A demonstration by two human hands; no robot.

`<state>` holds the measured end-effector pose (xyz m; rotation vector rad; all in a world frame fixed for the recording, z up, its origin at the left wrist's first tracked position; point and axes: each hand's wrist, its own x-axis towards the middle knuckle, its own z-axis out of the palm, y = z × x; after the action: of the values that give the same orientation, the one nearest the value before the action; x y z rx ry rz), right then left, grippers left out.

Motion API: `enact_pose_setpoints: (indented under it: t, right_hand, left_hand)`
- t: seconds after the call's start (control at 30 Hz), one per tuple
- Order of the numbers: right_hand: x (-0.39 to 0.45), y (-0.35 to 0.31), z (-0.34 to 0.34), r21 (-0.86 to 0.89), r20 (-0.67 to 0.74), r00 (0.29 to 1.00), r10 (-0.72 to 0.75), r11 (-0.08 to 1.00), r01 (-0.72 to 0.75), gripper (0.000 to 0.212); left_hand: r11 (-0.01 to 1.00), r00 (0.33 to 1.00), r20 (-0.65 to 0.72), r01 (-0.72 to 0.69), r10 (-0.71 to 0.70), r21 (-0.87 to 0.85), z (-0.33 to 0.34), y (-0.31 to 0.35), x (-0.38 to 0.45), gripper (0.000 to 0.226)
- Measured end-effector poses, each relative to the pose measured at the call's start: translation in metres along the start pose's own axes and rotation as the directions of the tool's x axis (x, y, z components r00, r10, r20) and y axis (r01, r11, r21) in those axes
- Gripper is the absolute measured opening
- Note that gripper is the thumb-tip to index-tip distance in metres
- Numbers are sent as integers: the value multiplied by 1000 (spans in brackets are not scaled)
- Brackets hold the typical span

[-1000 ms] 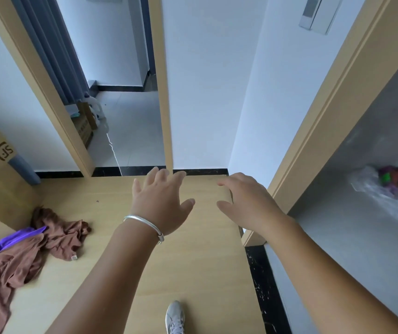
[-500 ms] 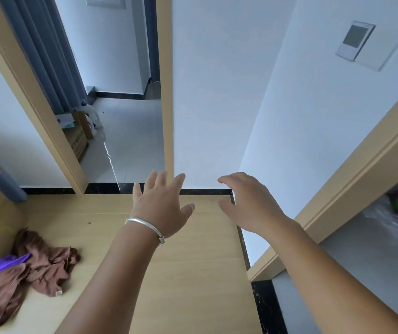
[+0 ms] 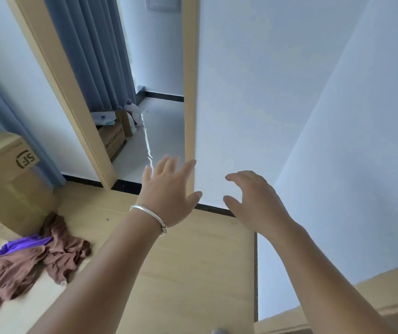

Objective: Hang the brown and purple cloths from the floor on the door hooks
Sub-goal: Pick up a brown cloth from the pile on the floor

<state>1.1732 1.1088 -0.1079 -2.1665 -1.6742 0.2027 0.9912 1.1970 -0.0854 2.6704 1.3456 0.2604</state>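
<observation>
A crumpled brown cloth (image 3: 24, 259) lies on the wooden floor at the lower left. A purple cloth (image 3: 17, 245) lies partly under it, beside a cardboard box. My left hand (image 3: 169, 191), with a silver bangle on the wrist, is stretched forward with fingers spread and holds nothing. My right hand (image 3: 253, 198) is beside it, fingers loosely curled and empty. Both hands are well to the right of the cloths. No door hooks are in view.
A cardboard box (image 3: 5, 174) marked SF stands at the left against blue curtains (image 3: 92, 51). A wooden door frame (image 3: 58, 85) opens onto a tiled room holding another box (image 3: 112, 138). White walls (image 3: 289, 92) rise ahead and to the right.
The view has tilted up and swung left, so the cloths sit further into the frame and the right-hand doorway has dropped out. Both hands stay outstretched and empty.
</observation>
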Motion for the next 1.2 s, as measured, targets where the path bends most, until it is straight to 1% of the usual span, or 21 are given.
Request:
enact_pose_setpoints:
  t: [0.13, 0.23, 0.33, 0.47, 0.63, 0.8, 0.93, 1.0, 1.07, 1.2]
  right_hand:
    - [49, 10, 0, 28, 46, 991, -128, 992, 127, 48]
    - [82, 2, 9, 69, 95, 975, -201, 978, 195, 49]
    - [115, -15, 26, 90, 138, 951, -276, 960, 266, 50]
    - [166, -50, 55, 98, 197, 915, -353, 935, 340, 48]
    - [245, -118, 94, 63, 247, 852, -462, 885, 461, 51]
    - [323, -207, 132, 52, 305, 779, -548, 826, 562, 54]
    - [371, -279, 166, 61, 326, 713, -620, 767, 639, 57]
    - [386, -314, 184, 83, 336, 678, -654, 738, 670, 57]
    - [394, -346, 204, 112, 353, 625, -696, 694, 711, 57]
    - [406, -402, 245, 165, 399, 495, -772, 591, 790, 60]
  left_hand:
    - [992, 991, -35, 130, -130, -2, 1, 0, 28, 67]
    - [972, 971, -46, 236, -235, 14, 3, -19, 38, 69]
    - [943, 940, -63, 334, -334, -14, 5, -45, 47, 69]
    - [900, 896, -86, 433, -435, -37, 8, -96, 66, 71]
    - [836, 826, -131, 547, -548, -50, 5, -189, 97, 70]
    - [744, 727, -163, 660, -667, -102, -5, -299, 117, 70]
    - [663, 647, -144, 738, -749, -130, -12, -375, 118, 75]
    - [627, 612, -144, 770, -778, -118, -15, -407, 111, 77]
    - [583, 566, -153, 805, -810, -111, -16, -434, 99, 77]
    - [463, 445, -145, 877, -884, -130, -13, -477, 74, 77]
